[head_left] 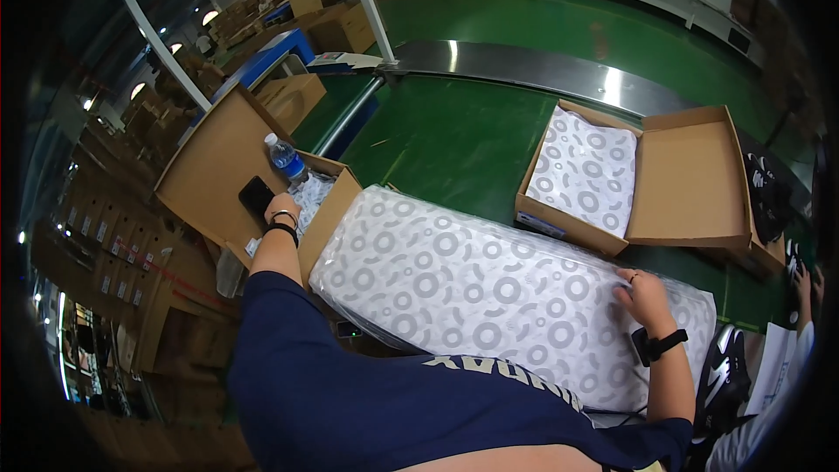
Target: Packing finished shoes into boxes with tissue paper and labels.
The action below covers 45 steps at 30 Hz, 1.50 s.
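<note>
A white paper stack [498, 297] is printed with a pattern of grey rings and dots. The same grey-on-white ring pattern is seen on the sheet lining the open shoebox [690, 179], whose cardboard is plain brown. A second brown carton [223, 162] is noted at the left, with a black phone [256, 197] and a clear bottle [286, 160] with a blue label. The table surface [446, 144] is green. A black band is worn on each wrist, and the shirt [350, 402] is navy.
</note>
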Motion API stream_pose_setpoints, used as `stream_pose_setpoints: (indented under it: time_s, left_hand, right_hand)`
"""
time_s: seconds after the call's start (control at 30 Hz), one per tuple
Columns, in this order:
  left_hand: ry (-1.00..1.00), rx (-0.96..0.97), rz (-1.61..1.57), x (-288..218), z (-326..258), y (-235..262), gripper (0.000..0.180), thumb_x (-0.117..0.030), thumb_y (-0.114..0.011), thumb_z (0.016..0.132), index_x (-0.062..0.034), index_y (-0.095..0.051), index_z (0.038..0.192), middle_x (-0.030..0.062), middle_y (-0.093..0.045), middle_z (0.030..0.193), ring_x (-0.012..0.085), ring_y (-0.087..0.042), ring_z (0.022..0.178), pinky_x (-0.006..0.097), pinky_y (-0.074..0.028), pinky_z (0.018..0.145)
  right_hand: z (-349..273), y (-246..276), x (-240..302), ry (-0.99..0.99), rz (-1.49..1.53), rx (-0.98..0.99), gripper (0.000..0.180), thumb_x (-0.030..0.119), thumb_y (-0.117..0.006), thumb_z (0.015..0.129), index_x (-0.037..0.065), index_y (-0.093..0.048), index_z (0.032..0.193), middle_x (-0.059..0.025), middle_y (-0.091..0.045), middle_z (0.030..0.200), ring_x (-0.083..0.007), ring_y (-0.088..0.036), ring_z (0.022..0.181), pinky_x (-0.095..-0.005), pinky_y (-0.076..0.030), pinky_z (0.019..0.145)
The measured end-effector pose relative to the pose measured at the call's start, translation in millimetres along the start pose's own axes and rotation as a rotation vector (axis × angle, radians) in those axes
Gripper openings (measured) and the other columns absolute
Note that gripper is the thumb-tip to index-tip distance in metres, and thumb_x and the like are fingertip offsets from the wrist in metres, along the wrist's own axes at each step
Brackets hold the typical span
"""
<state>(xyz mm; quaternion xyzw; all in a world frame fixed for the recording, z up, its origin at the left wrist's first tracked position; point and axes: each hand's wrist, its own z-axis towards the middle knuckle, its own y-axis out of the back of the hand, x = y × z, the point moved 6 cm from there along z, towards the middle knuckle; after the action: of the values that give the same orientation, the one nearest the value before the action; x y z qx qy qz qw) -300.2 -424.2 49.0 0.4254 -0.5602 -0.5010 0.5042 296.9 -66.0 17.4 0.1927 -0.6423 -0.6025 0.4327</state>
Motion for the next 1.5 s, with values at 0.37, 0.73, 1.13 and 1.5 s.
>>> stream_pose_setpoints:
  time_s: [0.37, 0.73, 1.13, 1.5]
  left_hand:
    - [-0.928, 1.011, -1.516, -306.0, -138.2, 98.6, 0.054, -0.021, -0.057, 0.083, -0.0083, -0.033, 0.129, 0.0087, -0.055, 0.101, 0.0159, -0.056, 0.08, 0.028, -0.048, 0.068]
    - [-0.655, 1.272, -0.906, -450.8, -237.8, -10.9, 0.084, -0.072, -0.04, 0.072, -0.0078, -0.039, 0.125, 0.0219, -0.055, 0.105, 0.0314, -0.061, 0.083, 0.046, -0.048, 0.076]
    - [-0.738, 0.556, -1.064, -528.3, -146.1, 17.5, 0.09, -0.04, -0.064, 0.072, -0.0037, -0.011, 0.136, 0.0229, -0.046, 0.12, 0.033, -0.052, 0.103, 0.044, -0.043, 0.084]
    - [-0.735, 1.363, -1.682, -639.6, -63.6, -44.6, 0.055, -0.018, -0.057, 0.075, -0.0058, -0.037, 0.125, 0.0118, -0.051, 0.109, 0.0229, -0.053, 0.096, 0.035, -0.046, 0.079]
  right_hand:
    - [21.9, -5.0, -47.1, -0.394, 0.015, 0.329, 0.035, 0.029, -0.062, 0.073, -0.001, -0.061, 0.09, -0.0202, -0.06, 0.089, -0.0344, -0.057, 0.085, -0.0383, -0.045, 0.074]
    - [97.4, 8.3, -22.3, -0.369, -0.216, 0.214, 0.082, 0.045, -0.07, 0.062, 0.027, -0.031, 0.133, -0.0148, -0.025, 0.138, -0.0447, -0.032, 0.117, -0.0423, -0.039, 0.091]
    - [11.7, 22.7, -225.7, -0.946, 0.604, -0.983, 0.066, 0.024, -0.07, 0.067, -0.008, -0.043, 0.117, -0.0261, -0.048, 0.112, -0.032, -0.049, 0.103, -0.0356, -0.038, 0.088]
    - [3.0, -6.8, -212.6, -0.961, 1.165, -1.144, 0.078, 0.013, -0.068, 0.069, -0.007, -0.02, 0.128, -0.0185, -0.043, 0.118, -0.0223, -0.044, 0.106, -0.0287, -0.034, 0.091]
